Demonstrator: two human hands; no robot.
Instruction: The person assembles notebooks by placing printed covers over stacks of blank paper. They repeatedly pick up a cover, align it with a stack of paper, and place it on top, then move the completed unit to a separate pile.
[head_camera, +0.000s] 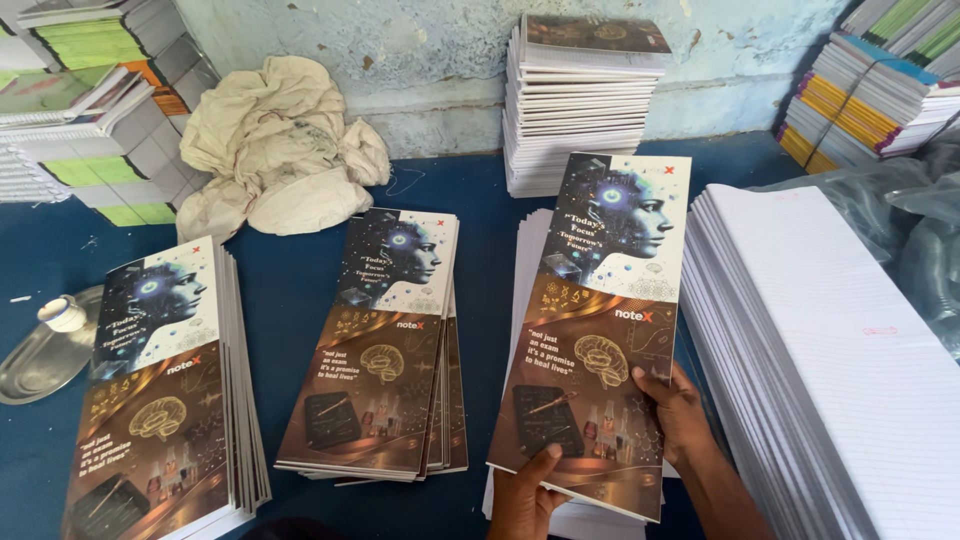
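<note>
Both hands, the left hand (525, 495) and the right hand (672, 408), are gripping the near end of a glossy printed cover sheet (592, 330), holding it over a white paper stack (530, 250) near the blue tabletop's (290, 290) front edge.

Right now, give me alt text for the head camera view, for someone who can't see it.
Two hands, left and right, hold a printed cover sheet over a white paper stack on a blue table. Two more cover piles lie to its left, lined paper to its right. Behind are a cloth and stacked books.
</note>
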